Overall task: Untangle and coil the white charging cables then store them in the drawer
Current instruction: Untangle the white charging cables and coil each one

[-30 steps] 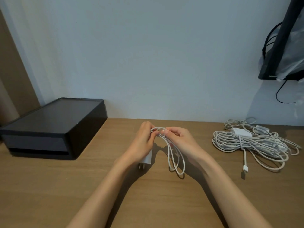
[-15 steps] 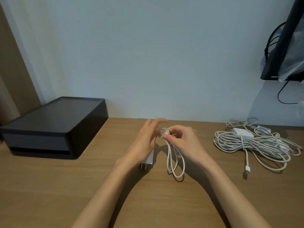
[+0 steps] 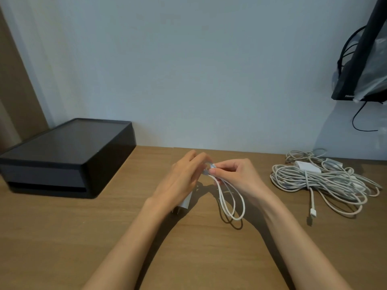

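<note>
Above the middle of the wooden desk my two hands meet on a short white charging cable (image 3: 231,200). Its loops hang down from my fingers to just above the desk. My right hand (image 3: 237,176) pinches the top of the loops. My left hand (image 3: 182,178) holds the same bundle, and the cable's white plug adapter (image 3: 185,203) sticks out below its palm. A larger tangle of white cables (image 3: 322,181) lies on the desk to the right, one connector end (image 3: 313,214) trailing toward me. The black drawer unit (image 3: 69,155) stands at the left, shut.
A dark monitor (image 3: 364,55) wrapped in clear plastic hangs at the upper right with black wires behind it. The white wall runs along the back edge of the desk (image 3: 83,237). Bare wood lies in front of my arms.
My left fingers have shifted around the top of the bundle, wrapping the cable there. The hanging loops have drawn a little shorter. The tangle at the right has not moved.
</note>
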Demonstrator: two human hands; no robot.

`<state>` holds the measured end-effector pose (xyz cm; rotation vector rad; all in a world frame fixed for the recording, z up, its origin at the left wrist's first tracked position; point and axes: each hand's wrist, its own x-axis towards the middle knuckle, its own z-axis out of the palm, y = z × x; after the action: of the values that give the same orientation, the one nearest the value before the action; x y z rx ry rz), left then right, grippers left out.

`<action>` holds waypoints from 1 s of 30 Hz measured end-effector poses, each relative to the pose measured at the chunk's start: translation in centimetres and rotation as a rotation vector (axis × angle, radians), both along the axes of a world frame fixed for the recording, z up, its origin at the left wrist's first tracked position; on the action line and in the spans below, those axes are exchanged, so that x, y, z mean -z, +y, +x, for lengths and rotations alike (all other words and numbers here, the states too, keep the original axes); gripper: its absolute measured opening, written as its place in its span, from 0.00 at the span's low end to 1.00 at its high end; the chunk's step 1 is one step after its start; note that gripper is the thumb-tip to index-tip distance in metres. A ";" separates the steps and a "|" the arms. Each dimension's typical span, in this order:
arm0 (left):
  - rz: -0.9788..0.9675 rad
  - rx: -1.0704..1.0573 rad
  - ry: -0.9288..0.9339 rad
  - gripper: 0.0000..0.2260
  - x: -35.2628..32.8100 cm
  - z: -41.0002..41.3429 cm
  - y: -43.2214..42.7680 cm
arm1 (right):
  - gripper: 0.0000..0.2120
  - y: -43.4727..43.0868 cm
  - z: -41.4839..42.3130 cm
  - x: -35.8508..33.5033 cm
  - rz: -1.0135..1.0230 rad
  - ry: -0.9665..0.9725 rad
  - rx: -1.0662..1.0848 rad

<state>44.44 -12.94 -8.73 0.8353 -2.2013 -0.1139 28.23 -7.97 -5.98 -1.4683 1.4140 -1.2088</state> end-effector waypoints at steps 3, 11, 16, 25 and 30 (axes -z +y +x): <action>-0.032 0.003 0.006 0.05 0.0 0.1 0.0 | 0.05 0.1 0.0 -0.1 0.023 0.019 -0.022; 0.140 0.006 0.102 0.05 0.5 0.4 -1.1 | 0.09 -0.3 -0.5 -0.1 0.104 0.071 -0.113; 0.215 -0.061 0.145 0.06 0.3 0.2 -1.3 | 0.08 -0.7 0.2 0.8 0.036 0.106 -0.042; 0.421 -0.078 0.202 0.07 0.5 0.3 -1.5 | 0.02 -1.1 1.4 2.6 -0.235 0.472 0.288; 0.463 -0.110 0.267 0.08 0.6 -0.1 -1.1 | 0.03 -1.3 1.3 2.1 -0.026 0.253 0.143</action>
<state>44.33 -14.04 -9.36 1.1171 -1.8958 -0.6615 29.50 -9.31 -8.09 -1.6046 1.7027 -1.1614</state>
